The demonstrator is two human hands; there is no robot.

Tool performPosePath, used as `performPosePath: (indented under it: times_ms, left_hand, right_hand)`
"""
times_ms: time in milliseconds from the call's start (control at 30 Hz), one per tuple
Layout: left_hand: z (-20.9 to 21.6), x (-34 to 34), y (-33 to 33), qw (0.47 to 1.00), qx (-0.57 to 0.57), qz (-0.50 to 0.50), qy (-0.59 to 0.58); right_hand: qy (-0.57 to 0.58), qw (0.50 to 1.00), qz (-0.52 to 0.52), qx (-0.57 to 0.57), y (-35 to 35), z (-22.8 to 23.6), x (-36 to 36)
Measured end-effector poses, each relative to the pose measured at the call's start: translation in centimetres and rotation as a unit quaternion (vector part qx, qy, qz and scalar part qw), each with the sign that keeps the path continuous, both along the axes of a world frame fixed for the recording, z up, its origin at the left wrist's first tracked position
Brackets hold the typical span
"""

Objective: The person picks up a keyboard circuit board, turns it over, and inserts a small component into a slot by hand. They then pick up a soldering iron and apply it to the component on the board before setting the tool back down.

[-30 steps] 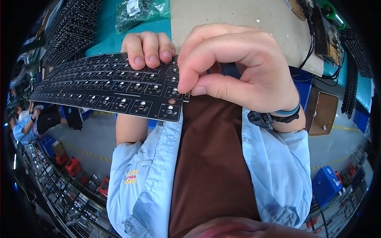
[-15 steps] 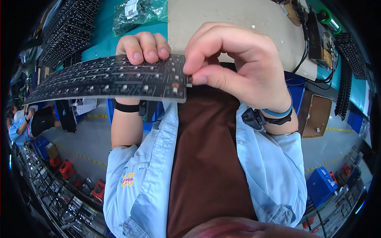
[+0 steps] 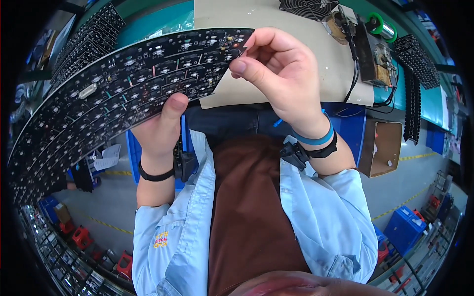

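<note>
A long black circuit board [image 3: 123, 84], dotted with small components in rows, stretches from the upper middle to the far left. My left hand [image 3: 160, 126] grips its near edge, the thumb on the facing side and the fingers hidden behind. At the board's right corner is my right hand [image 3: 281, 74], fingers curled, thumb and index finger closed about a tiny part with thin metal legs [image 3: 240, 53]. That part is too small to name, and I cannot tell whether it is fixed to the board.
Beige sheeting [image 3: 276, 29] covers the bench. At its right stand a soldering unit [image 3: 373, 56] with black cables and a green solder spool [image 3: 382, 27]. A black fan grille [image 3: 308, 7] lies farther back. Stacked boards [image 3: 89, 39] rise at left. An open cardboard box [image 3: 380, 148] sits below the bench.
The board has been raised and tilted, so its component-covered face shows more fully. My left thumb now shows in front instead of the fingers. The right hand moved up with the corner.
</note>
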State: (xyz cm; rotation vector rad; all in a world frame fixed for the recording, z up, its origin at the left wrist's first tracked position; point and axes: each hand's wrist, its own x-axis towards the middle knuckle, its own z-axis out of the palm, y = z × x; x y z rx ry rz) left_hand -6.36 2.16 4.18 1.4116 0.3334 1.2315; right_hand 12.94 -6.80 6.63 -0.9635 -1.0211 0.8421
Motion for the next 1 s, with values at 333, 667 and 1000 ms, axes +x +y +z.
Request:
performPosePath:
  times_ms: [333, 667, 1000]
  left_hand:
    - [2.1, 0.8, -1.7, 0.998, 0.014, 0.053, 0.032]
    - [-1.3, 3.3, -1.4, 0.993, 0.096, -0.062, -0.005]
    - [-1.0, 3.2, -0.1, 0.993, 0.108, -0.039, 0.014]
  right_hand:
    - [0.15, 0.988, 0.036, -0.017, 0.7, 0.4, -0.3]
    - [0.214, 0.974, 0.07, 0.022, 1.2, -1.1, -1.1]
    - [0.022, 0.998, 0.012, 0.053, 0.4, -1.2, -1.0]
